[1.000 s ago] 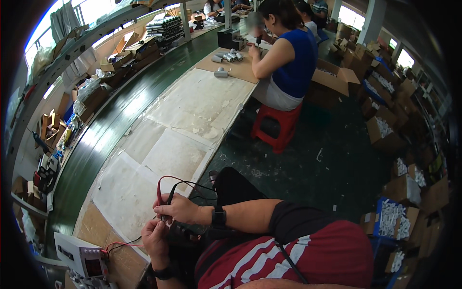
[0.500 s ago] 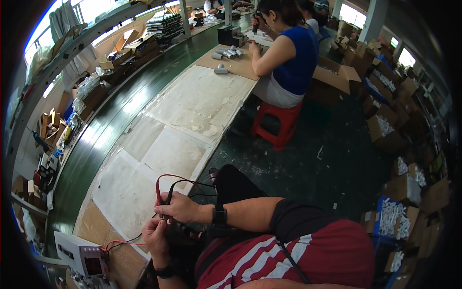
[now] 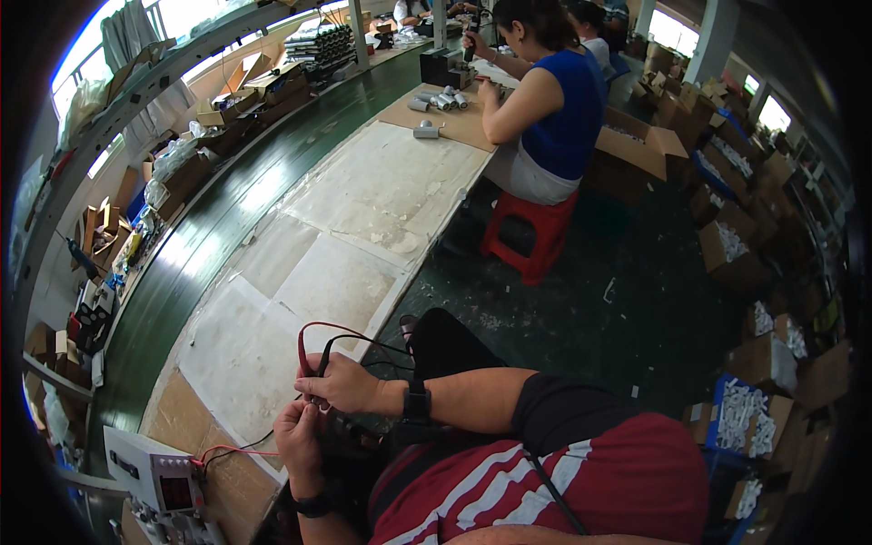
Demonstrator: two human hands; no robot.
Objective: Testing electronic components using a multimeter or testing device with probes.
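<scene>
My right hand [image 3: 343, 385] is closed round a red test probe [image 3: 305, 352] and a black test probe [image 3: 322, 360], held side by side with tips pointing down. Their red and black leads loop over to the right. Just below, my left hand [image 3: 298, 445] pinches something small close to the probe tips; the fingers hide most of it, so its kind cannot be told. Both hands are off the near edge of the table, above my lap. At the lower left a white box-shaped power supply [image 3: 141, 459] with a dark display has a red lead [image 3: 227, 448] and a black lead plugged in.
The worn worktable [image 3: 354, 182] stretches away to the far right. A co-worker in blue [image 3: 554, 118] sits there on a red stool [image 3: 527, 232], beside grey cylindrical parts [image 3: 445, 98]. Cartons and blue bins of white parts [image 3: 745, 413] line the right side. A green strip [image 3: 195, 254] runs along the left.
The view has shifted slightly. My left fingertips have moved up a little at the probe tips, and a small pale bit shows there. The co-worker's raised hand has shifted left.
</scene>
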